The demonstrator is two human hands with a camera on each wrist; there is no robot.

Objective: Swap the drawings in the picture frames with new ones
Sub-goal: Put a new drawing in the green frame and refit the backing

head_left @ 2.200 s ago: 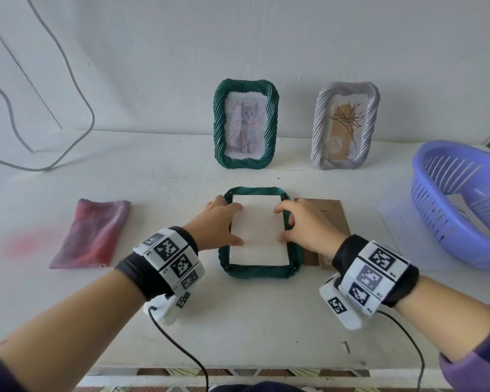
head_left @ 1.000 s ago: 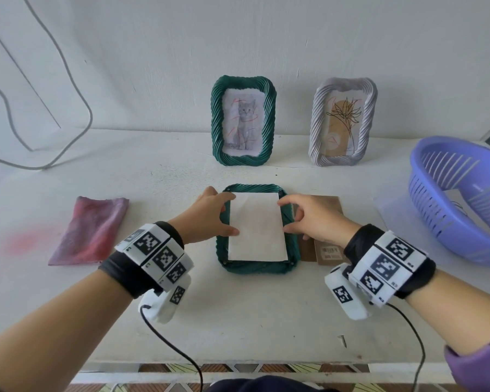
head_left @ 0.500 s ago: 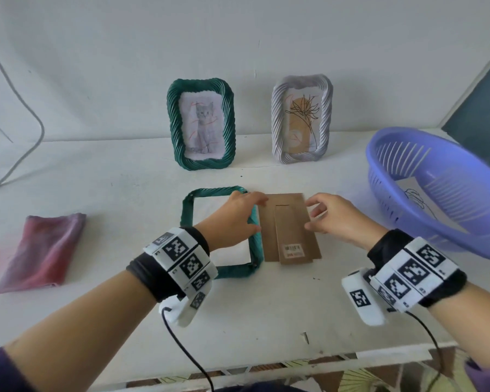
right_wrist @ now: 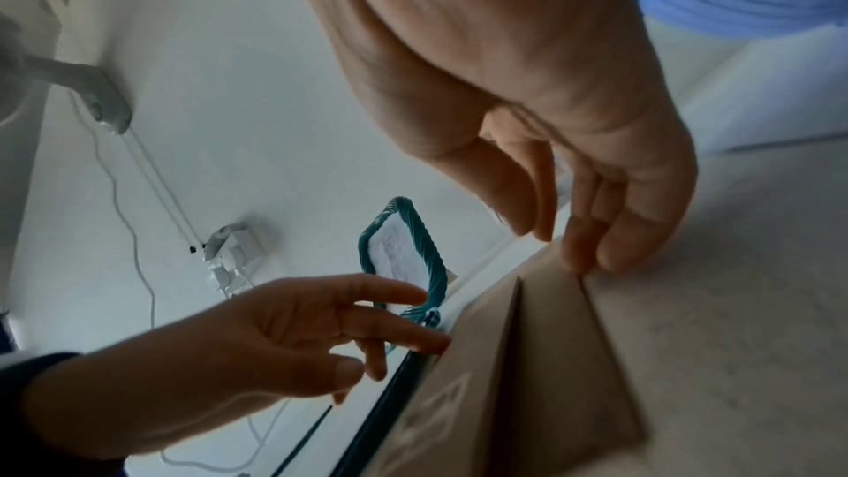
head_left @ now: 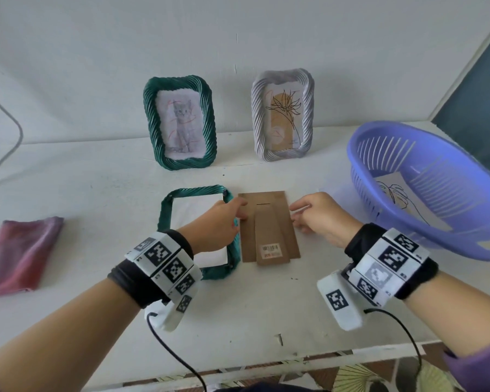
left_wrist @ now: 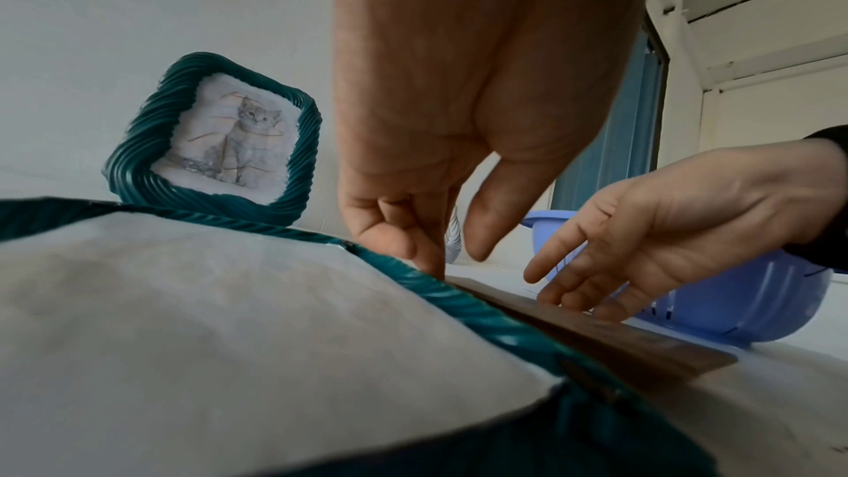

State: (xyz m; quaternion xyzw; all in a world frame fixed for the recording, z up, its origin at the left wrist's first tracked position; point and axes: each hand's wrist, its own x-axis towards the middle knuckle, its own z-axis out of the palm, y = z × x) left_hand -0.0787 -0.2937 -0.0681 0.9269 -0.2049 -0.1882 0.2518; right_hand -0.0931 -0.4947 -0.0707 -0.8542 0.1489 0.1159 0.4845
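Observation:
A green frame (head_left: pixel 164 216) lies face down on the table with a white sheet (head_left: pixel 193 210) set in its back. Right beside it lies the brown cardboard backing (head_left: pixel 266 227) with its stand flap and a barcode sticker. My left hand (head_left: pixel 239 212) reaches over the frame, its straight fingers touching the backing's left edge. My right hand (head_left: pixel 294 215) touches the right edge with its fingertips (right_wrist: pixel 578 260), thumb apart. Neither hand grips anything. The left wrist view shows the sheet (left_wrist: pixel 229 303) and the backing (left_wrist: pixel 619 343) lying flat.
A green frame with a cat picture (head_left: pixel 180 124) and a pale frame with a flower drawing (head_left: pixel 283 111) stand against the wall. The purple basket (head_left: pixel 362 176) at the right holds a line drawing (head_left: pixel 402 199). A pink cloth (head_left: pixel 20 253) lies at the far left.
Both hands left the white sheet in the lying frame and moved right to the edges of the brown backing. The head view swung to the right.

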